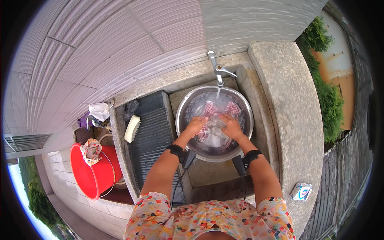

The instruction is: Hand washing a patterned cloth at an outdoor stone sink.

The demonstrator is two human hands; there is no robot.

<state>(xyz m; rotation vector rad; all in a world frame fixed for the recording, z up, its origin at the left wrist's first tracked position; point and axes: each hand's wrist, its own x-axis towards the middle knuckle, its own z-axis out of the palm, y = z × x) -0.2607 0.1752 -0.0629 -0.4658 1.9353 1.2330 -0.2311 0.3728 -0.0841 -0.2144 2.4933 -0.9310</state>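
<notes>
A steel basin [181, 138] of bubbly water stands in the concrete sink. In it lies a wet red-and-white checkered cloth [233, 108] with whitish parts, spread under and between my hands. My left hand [196, 125] is closed on the cloth at the left side of the basin. On the right, my right hand [232, 127] grips the same cloth, its fingertips partly hidden by water and fabric. Water runs from the metal tap [219, 70] into the basin, just beyond my hands.
Left of the basin is a dark ribbed washboard [154, 140] with a cream scrub brush [132, 129] and a scouring pad [132, 106]. A red bucket [106, 170] with a floral cloth [91, 151] over its rim stands farther left. A small box [301, 191] sits on the right ledge.
</notes>
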